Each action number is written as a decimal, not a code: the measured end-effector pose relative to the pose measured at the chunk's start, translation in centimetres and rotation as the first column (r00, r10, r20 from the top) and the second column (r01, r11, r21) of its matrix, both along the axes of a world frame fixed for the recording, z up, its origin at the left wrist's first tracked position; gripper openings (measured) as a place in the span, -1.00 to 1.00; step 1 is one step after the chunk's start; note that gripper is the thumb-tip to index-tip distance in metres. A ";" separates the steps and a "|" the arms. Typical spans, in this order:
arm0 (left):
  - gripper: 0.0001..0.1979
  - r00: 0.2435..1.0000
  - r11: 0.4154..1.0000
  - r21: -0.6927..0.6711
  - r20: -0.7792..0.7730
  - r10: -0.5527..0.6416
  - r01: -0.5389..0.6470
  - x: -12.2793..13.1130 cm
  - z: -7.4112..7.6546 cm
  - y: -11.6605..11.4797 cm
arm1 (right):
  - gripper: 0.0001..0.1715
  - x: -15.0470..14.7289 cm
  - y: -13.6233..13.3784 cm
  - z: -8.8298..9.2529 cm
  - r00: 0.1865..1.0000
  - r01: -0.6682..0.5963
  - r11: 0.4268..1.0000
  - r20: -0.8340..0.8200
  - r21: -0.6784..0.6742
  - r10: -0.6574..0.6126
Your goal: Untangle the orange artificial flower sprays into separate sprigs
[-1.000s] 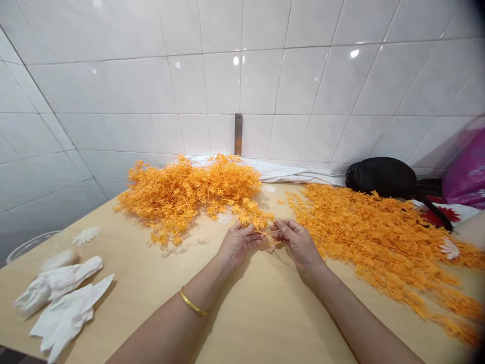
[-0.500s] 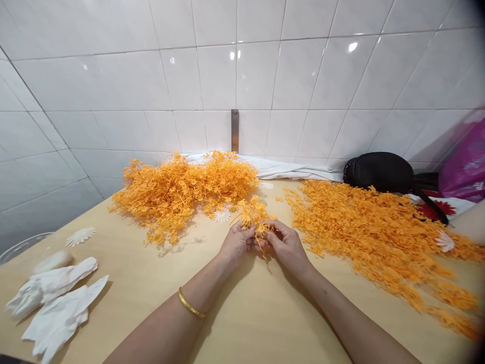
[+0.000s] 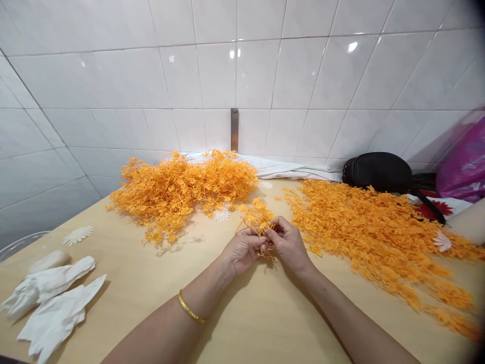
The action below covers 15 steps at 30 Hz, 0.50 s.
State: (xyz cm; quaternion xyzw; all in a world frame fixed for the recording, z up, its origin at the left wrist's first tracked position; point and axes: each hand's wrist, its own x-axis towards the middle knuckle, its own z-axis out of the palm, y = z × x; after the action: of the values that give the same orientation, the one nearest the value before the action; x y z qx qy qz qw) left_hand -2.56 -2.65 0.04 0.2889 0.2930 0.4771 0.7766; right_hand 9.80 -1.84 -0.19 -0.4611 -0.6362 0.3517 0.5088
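Observation:
Both hands meet over the middle of the table and pinch one small orange artificial flower sprig [image 3: 257,213]. My left hand [image 3: 242,250] grips its stems from the left, fingers closed. From the right, my right hand [image 3: 290,247] pinches the same sprig between thumb and fingers. Blossoms stick up above the fingertips, and thin stem ends hang below them. Beyond my left hand lies a fluffy heap of orange artificial flowers [image 3: 182,187]. To the right spreads a flatter pile of loose orange flower pieces [image 3: 364,227].
White paper-like flowers [image 3: 78,235] lie about the table, one near the heap [image 3: 221,214]. Crumpled white tissues [image 3: 60,313] are at the left. A black pouch [image 3: 379,172] and a purple bag [image 3: 464,162] stand at the back right by the tiled wall. Another person's arm [image 3: 470,222] shows at the right edge.
My left hand has turned and shifted slightly lower, its fingers now closer to the right fingertips. The sprig stays between both hands, with its stem ends shifted slightly right.

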 end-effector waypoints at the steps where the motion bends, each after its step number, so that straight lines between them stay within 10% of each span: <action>1: -0.89 1.000 1.000 0.012 -0.025 0.003 -0.002 0.1 -0.1 0.0 | -0.91 0.0 0.0 -0.1 1.000 -0.007 1.000 0.021 0.004 0.007; 9: -0.90 0.990 0.998 -0.029 -0.133 0.050 -0.055 0.7 0.6 0.2 | -0.87 0.0 0.1 0.6 0.924 0.110 0.957 0.328 0.268 -0.198; 15: -0.90 0.986 0.993 0.028 -0.121 0.115 -0.112 1.6 1.4 -0.2 | -0.78 0.5 1.5 0.4 0.951 0.294 0.949 0.070 0.114 -0.303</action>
State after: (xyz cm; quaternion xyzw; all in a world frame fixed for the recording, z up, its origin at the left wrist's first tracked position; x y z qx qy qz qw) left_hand -0.96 -2.81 1.40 0.3087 0.3510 0.5049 0.7257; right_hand 10.34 -0.29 0.26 -0.5401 -0.5979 0.2173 0.5509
